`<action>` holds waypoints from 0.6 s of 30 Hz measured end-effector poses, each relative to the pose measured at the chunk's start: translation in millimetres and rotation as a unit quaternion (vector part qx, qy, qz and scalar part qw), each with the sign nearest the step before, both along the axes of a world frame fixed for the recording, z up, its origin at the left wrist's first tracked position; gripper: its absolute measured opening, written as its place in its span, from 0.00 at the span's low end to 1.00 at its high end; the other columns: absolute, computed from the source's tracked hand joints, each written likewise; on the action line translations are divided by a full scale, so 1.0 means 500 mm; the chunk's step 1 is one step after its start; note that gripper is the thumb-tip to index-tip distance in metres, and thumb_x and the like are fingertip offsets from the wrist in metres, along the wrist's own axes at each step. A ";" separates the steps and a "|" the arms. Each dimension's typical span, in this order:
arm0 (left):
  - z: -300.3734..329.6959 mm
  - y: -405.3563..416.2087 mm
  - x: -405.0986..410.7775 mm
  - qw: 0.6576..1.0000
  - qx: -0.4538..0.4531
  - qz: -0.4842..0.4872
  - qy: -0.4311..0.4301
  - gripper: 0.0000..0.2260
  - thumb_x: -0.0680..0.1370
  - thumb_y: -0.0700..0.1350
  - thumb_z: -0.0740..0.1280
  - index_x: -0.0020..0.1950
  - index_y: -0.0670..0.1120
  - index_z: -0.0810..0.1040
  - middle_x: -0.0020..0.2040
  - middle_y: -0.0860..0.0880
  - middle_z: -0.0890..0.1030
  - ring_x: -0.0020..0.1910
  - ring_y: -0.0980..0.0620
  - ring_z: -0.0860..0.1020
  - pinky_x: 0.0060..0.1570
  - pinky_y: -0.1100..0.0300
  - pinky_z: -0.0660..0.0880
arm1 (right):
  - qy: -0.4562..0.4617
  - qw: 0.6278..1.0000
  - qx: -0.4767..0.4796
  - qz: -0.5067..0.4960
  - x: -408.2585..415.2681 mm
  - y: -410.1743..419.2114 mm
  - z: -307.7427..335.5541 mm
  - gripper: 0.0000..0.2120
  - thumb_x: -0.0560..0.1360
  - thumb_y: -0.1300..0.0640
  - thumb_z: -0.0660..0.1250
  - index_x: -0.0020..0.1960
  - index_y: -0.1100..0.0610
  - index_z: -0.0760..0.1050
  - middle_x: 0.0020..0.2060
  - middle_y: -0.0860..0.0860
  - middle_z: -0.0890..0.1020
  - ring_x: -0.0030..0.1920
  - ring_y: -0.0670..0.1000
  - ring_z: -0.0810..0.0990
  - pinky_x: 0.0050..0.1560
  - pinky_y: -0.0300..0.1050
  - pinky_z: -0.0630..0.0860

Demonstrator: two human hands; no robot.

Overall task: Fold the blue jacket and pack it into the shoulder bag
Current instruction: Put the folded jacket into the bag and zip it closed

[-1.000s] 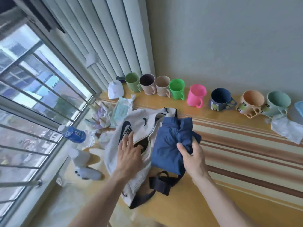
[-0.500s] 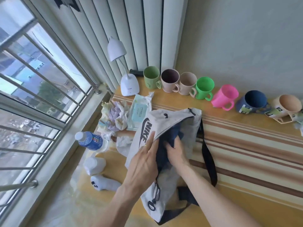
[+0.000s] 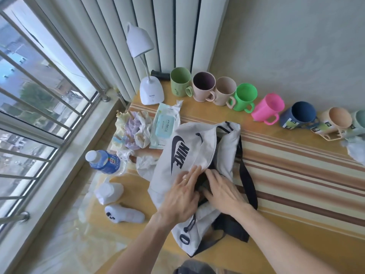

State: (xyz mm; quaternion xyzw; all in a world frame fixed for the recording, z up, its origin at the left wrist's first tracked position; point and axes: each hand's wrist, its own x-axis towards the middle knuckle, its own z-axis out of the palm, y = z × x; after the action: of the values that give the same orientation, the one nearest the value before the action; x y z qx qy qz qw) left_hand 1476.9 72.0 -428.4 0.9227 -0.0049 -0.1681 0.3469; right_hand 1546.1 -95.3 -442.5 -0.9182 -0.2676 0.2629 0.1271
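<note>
White canvas under both palms: the shoulder bag (image 3: 199, 155) is being pressed at its opening.

The left hand (image 3: 180, 196) lies flat on the bag's printed front, fingers (image 3: 190, 176) spread and gripping nothing; the right hand (image 3: 222, 189) has its fingers extended flat at the dark slit, also holding nothing. The blue jacket cannot be made out in that opening. The bag's black strap (image 3: 247, 180) trails over the striped table (image 3: 296, 175), mugs (image 3: 245, 97) lined up along the wall.

We cannot see the blue jacket; the shoulder bag (image 3: 189, 151) and both hands cover its opening. The rightmost cup (image 3: 359, 120) is cut off by the edge, and the cup labels blur.
</note>
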 end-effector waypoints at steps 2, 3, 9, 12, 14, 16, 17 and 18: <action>-0.003 0.002 -0.010 0.998 -0.062 -0.005 0.023 0.29 0.80 0.49 0.52 0.82 0.47 0.54 0.80 0.53 0.60 0.79 0.56 0.52 0.76 0.69 0.47 | -0.030 0.999 0.013 0.004 0.000 -0.031 -0.001 0.16 0.78 0.48 0.63 0.64 0.51 0.67 0.53 0.49 0.79 0.55 0.54 0.79 0.51 0.49 0.78; 0.000 0.006 -0.021 0.996 -0.093 0.009 0.016 0.27 0.81 0.46 0.54 0.81 0.48 0.57 0.79 0.55 0.61 0.78 0.62 0.52 0.75 0.71 0.46 | -0.033 0.999 0.030 -0.006 -0.002 -0.039 0.006 0.12 0.79 0.49 0.63 0.60 0.51 0.68 0.49 0.48 0.79 0.53 0.53 0.79 0.48 0.49 0.78; 0.007 0.012 -0.136 0.972 -0.063 0.223 -0.047 0.14 0.74 0.39 0.58 0.55 0.52 0.76 0.53 0.57 0.76 0.51 0.58 0.75 0.50 0.57 0.75 | -0.088 0.986 0.078 0.120 -0.086 -0.025 0.069 0.13 0.74 0.47 0.67 0.54 0.52 0.74 0.50 0.47 0.75 0.50 0.48 0.71 0.51 0.41 0.72; -0.006 0.000 -0.166 0.969 -0.088 0.230 -0.006 0.13 0.74 0.36 0.59 0.51 0.52 0.75 0.48 0.58 0.79 0.46 0.60 0.77 0.45 0.57 0.76 | -0.098 0.963 0.066 0.242 -0.141 0.004 0.049 0.11 0.74 0.61 0.65 0.56 0.53 0.73 0.50 0.50 0.73 0.48 0.50 0.71 0.48 0.44 0.72; -0.012 -0.005 -0.175 0.972 -0.083 0.222 0.005 0.18 0.70 0.32 0.57 0.51 0.51 0.75 0.48 0.57 0.79 0.45 0.60 0.77 0.45 0.57 0.77 | -0.116 0.955 0.047 0.269 -0.156 0.011 0.021 0.10 0.75 0.64 0.61 0.52 0.53 0.75 0.49 0.51 0.75 0.45 0.52 0.72 0.46 0.46 0.72; -0.020 -0.008 -0.186 0.977 -0.064 0.200 0.025 0.23 0.66 0.30 0.56 0.54 0.51 0.74 0.50 0.56 0.79 0.46 0.58 0.77 0.45 0.56 0.77 | -0.122 0.956 0.027 0.267 -0.150 0.011 0.006 0.06 0.74 0.62 0.65 0.44 0.52 0.79 0.43 0.49 0.78 0.42 0.51 0.74 0.44 0.45 0.72; -0.021 -0.008 -0.192 0.982 -0.053 0.179 0.030 0.24 0.66 0.31 0.58 0.56 0.52 0.72 0.51 0.57 0.79 0.47 0.57 0.77 0.45 0.56 0.77 | -0.118 0.959 0.028 0.255 -0.143 0.009 0.007 0.05 0.72 0.61 0.68 0.40 0.52 0.79 0.39 0.48 0.78 0.39 0.50 0.74 0.42 0.43 0.71; -0.021 -0.007 -0.198 0.987 -0.041 0.155 0.029 0.21 0.68 0.34 0.61 0.57 0.53 0.71 0.52 0.57 0.78 0.47 0.57 0.77 0.44 0.57 0.76 | -0.103 0.968 0.047 0.226 -0.137 0.007 0.012 0.05 0.70 0.61 0.70 0.38 0.52 0.78 0.36 0.47 0.78 0.37 0.50 0.75 0.39 0.42 0.68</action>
State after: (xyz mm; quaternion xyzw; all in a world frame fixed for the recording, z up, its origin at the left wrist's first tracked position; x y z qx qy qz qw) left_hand 1378.0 68.4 -438.9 0.8920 0.1413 -0.1392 0.4061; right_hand 1477.9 -91.6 -436.5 -0.8492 -0.4915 0.1760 0.0789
